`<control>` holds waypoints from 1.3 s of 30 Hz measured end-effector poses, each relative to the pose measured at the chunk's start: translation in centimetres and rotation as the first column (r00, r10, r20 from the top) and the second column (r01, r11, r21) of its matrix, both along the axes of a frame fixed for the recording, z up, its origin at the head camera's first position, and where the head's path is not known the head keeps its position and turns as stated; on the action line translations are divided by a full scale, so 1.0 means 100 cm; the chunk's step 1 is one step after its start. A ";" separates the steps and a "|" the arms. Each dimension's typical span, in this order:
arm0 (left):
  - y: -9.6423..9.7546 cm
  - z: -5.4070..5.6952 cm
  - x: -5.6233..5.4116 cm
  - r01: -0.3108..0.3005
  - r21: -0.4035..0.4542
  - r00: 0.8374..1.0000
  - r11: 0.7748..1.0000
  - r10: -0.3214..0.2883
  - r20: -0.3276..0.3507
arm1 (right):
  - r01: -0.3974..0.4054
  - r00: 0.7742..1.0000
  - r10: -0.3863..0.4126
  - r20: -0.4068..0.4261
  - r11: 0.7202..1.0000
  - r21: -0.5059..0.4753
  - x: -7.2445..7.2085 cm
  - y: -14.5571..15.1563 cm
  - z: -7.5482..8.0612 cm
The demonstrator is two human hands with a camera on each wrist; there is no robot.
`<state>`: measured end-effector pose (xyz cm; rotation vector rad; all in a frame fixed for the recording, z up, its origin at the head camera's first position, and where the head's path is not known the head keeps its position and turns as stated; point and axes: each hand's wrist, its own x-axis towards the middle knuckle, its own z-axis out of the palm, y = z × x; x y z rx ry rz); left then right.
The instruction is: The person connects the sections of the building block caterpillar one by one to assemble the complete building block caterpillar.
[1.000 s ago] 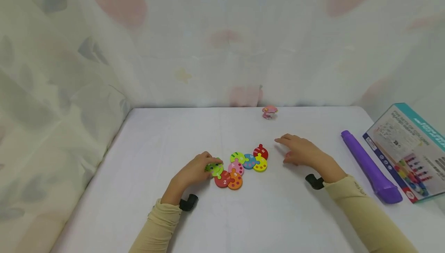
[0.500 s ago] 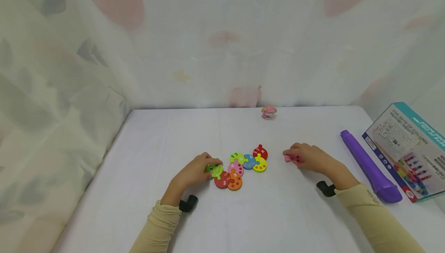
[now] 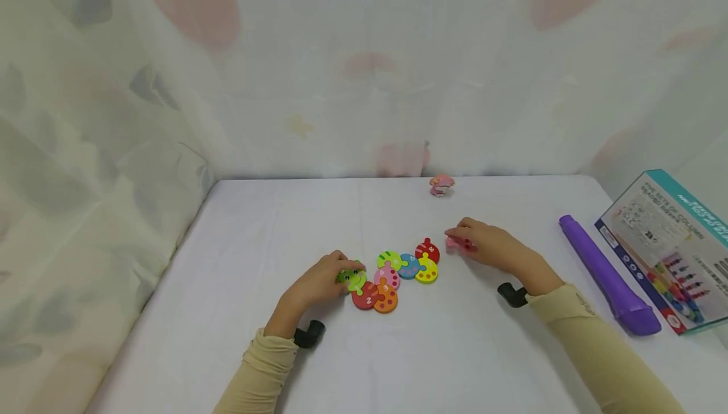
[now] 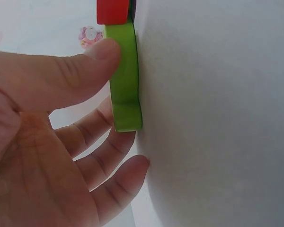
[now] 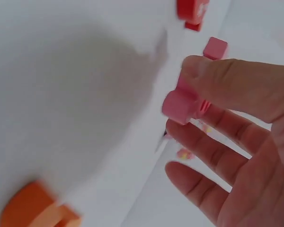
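Observation:
A caterpillar number puzzle lies on the white table, its round pieces linked in a zigzag. My left hand (image 3: pixel 324 281) grips the green smiling head piece (image 3: pixel 356 279) at the chain's left end, thumb on its edge in the left wrist view. Attached to it are the red piece (image 3: pixel 364 297) marked 2 and the orange piece (image 3: pixel 387 299). At the right end sits another red piece (image 3: pixel 426 251), with its knob pointing away. My right hand (image 3: pixel 491 246) pinches a loose pink puzzle piece (image 5: pixel 180 104) between thumb and fingers, just right of that red piece and apart from it.
A small pink figurine (image 3: pixel 441 184) stands by the table's far edge. On the right lie a purple microphone-shaped object (image 3: pixel 608 275) and a printed box (image 3: pixel 671 249). Patterned cloth (image 3: pixel 364 85) hangs behind the table.
My right hand went right and nearer, took up the pink piece, then carried it left and away to beside the red end piece. My left hand stays on the green head.

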<state>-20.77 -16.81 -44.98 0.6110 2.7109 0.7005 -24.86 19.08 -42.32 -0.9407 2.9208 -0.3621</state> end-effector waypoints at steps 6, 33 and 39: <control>-0.001 0.002 0.001 0.012 0.004 1.000 1.000 -0.012 -0.007 | -0.039 0.999 0.041 0.030 0.997 -0.066 -0.014 -0.025 0.005; 0.001 0.004 0.002 -0.010 -0.009 1.000 1.000 0.010 0.013 | -0.086 0.988 0.074 0.134 0.993 0.085 -0.033 -0.055 -0.003; 0.002 0.006 0.002 -0.008 -0.005 1.000 1.000 0.008 0.017 | -0.083 0.987 0.065 0.147 0.990 0.116 -0.034 -0.055 -0.008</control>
